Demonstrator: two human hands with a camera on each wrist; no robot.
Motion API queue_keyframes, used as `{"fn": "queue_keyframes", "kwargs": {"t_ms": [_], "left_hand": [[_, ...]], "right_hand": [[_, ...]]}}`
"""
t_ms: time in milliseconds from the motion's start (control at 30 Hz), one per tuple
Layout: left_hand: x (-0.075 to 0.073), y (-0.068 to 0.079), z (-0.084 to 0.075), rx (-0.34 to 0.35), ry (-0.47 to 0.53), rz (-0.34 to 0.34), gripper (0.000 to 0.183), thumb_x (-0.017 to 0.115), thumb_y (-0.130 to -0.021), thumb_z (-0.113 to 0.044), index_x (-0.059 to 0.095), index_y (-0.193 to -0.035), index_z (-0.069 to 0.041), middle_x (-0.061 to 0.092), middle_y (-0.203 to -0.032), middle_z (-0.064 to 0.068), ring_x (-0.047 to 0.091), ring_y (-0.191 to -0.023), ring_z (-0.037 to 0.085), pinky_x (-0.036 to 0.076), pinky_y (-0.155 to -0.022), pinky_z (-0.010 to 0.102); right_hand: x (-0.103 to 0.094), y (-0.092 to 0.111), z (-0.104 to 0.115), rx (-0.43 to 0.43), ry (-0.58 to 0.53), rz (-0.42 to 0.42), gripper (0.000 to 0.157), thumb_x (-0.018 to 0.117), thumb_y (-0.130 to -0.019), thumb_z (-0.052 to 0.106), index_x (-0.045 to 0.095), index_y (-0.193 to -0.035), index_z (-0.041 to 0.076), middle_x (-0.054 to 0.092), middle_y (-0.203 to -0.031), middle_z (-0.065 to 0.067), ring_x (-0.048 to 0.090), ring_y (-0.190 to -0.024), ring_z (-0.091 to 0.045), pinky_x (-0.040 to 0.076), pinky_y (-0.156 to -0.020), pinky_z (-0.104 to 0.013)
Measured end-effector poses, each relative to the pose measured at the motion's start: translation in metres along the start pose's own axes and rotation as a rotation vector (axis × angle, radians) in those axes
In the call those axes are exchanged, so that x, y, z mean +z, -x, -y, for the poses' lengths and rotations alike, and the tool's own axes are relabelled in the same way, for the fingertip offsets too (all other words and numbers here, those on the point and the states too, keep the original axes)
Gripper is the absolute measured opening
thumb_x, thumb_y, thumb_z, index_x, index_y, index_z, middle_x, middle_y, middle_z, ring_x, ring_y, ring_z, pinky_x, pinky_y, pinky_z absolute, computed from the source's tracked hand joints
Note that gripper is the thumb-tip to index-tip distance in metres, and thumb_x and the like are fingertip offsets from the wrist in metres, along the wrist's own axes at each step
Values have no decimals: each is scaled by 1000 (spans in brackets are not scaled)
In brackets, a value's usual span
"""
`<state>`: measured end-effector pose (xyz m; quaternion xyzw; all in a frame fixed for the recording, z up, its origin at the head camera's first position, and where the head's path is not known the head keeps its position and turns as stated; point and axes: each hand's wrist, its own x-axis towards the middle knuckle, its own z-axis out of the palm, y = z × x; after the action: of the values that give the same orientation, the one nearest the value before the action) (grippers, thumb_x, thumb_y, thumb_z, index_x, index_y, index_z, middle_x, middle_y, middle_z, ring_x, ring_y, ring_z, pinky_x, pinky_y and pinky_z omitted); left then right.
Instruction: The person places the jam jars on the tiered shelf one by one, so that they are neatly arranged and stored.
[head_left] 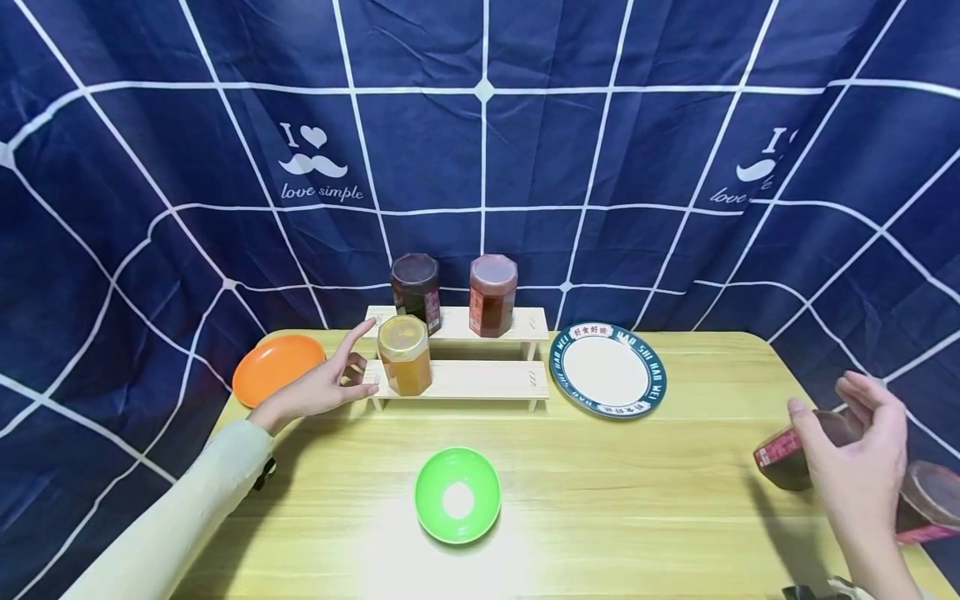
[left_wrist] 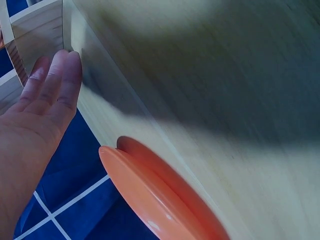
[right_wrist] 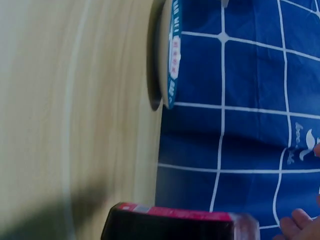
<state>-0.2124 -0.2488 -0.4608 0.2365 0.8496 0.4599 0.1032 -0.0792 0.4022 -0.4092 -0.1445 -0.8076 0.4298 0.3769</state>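
A honey-coloured jar (head_left: pixel 406 358) stands on the lower left of a two-tier wooden rack (head_left: pixel 487 377). My left hand (head_left: pixel 322 387) is just left of it, fingers and thumb spread, holding nothing. In the left wrist view its extended fingers (left_wrist: pixel 67 80) appear beside the rack's end; contact cannot be told. At the table's right side, my right hand (head_left: pixel 862 446) is spread near a dark jar (head_left: pixel 783 454) with a pink label. Its fingers (right_wrist: pixel 300 225) show apart from that jar (right_wrist: pixel 170 225) in the right wrist view. Behind the right wrist is another dark jar (head_left: pixel 930 500), partly hidden.
Two jars, one dark (head_left: pixel 415 287) and one reddish-brown (head_left: pixel 492 296), stand on the upper tier. An orange plate (head_left: pixel 277 367) lies left, a green bowl (head_left: pixel 457 496) in front, and a blue-rimmed plate (head_left: pixel 607 371) right of the rack. Blue grid-patterned cloth (head_left: pixel 420 150) hangs behind.
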Motion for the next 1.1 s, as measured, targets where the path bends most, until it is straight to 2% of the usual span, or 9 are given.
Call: {"fn": "queue_keyframes", "kwargs": {"t_ms": [100,233,467,700,833,933,1033,1100], "left_hand": [[-1,1,-1,-3,-6,2,107,80,-102,-12,2,-176,-23,63,-115,18,64,-108,31,49,-102,58],[-3,3,-2,-3,-8,-2,107,80,-102,-10,3,-176,-22,64,-113,18,63,-107,32,48,-102,59],[-2,3,-4,-9,-7,3,107,79,-102,-12,2,-176,-22,65,-115,18,64,-109,32,48,-102,59],[-2,3,-4,4,3,-5,106,79,-102,-9,3,-175,-20,64,-113,19,64,-108,34,48,-102,60],[-2,4,-4,17,12,-5,106,79,-101,-7,3,-175,-17,64,-112,19,64,-107,34,48,-101,61],[-2,5,-5,12,11,-7,106,78,-101,-7,2,-175,-17,64,-112,20,64,-107,35,49,-101,61],[-1,4,-6,-7,3,-8,106,79,-102,-9,3,-175,-20,64,-115,20,64,-108,35,49,-102,61],[0,3,-6,-19,0,-5,106,79,-102,-11,3,-176,-23,65,-117,20,64,-110,35,48,-103,61]], "right_hand": [[-1,2,-7,20,45,-29,67,79,-93,9,57,-154,24,50,-138,23,50,-135,-3,29,-117,-19],[-2,4,-17,30,86,-35,70,80,-92,12,55,-156,25,45,-144,23,42,-140,-5,25,-119,-23],[-4,2,-30,11,129,-44,76,81,-87,12,55,-157,28,41,-147,24,35,-148,-10,22,-118,-27],[-7,0,-44,115,183,-12,82,84,-84,13,54,-159,26,41,-144,21,33,-150,-19,21,-119,-31],[-8,-2,-54,143,213,29,90,89,-80,11,54,-160,29,41,-132,25,38,-131,-2,27,-108,-28],[-9,-5,-62,140,229,73,95,92,-78,9,52,-161,27,40,-123,29,32,-114,12,28,-97,-24],[-14,-8,-69,150,226,116,98,92,-78,8,48,-163,26,44,-123,28,37,-110,11,29,-95,-20],[-18,-8,-73,167,231,143,100,93,-80,9,44,-165,30,46,-127,25,40,-109,10,29,-95,-17]]}}
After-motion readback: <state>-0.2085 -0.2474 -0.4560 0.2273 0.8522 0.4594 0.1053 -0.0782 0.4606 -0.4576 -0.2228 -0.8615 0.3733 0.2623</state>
